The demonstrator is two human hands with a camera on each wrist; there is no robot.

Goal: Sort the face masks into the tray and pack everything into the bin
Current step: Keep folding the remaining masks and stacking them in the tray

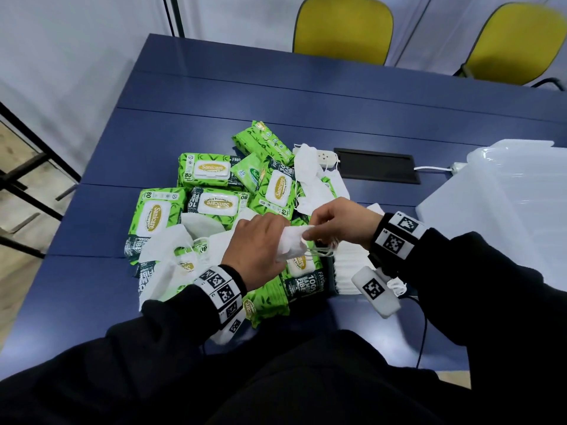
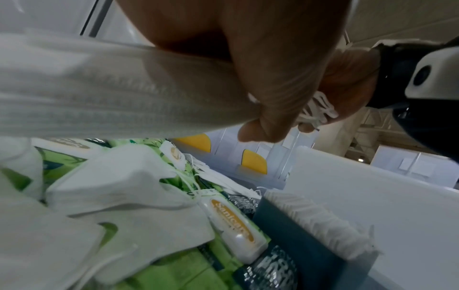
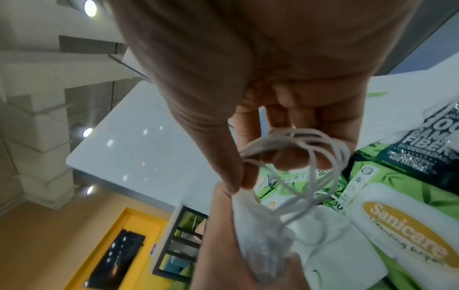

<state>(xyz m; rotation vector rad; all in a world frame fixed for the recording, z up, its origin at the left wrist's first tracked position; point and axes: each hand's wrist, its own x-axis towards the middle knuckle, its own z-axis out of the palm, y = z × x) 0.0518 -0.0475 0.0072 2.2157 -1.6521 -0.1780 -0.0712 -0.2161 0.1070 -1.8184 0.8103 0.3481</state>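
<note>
Our black sleeves (image 1: 306,378) fill the foreground. Our left hand (image 1: 257,246) curls around a folded white face mask (image 1: 293,243); our right hand (image 1: 340,222) pinches its ear loops (image 3: 298,157). Beneath this grip lie green Sanicare wipe packs (image 1: 211,174) and loose masks (image 1: 310,179) on the blue desk (image 1: 214,87). Right of the grip stand a tray (image 2: 298,235) of stacked masks and the translucent bin (image 1: 506,204).
</note>
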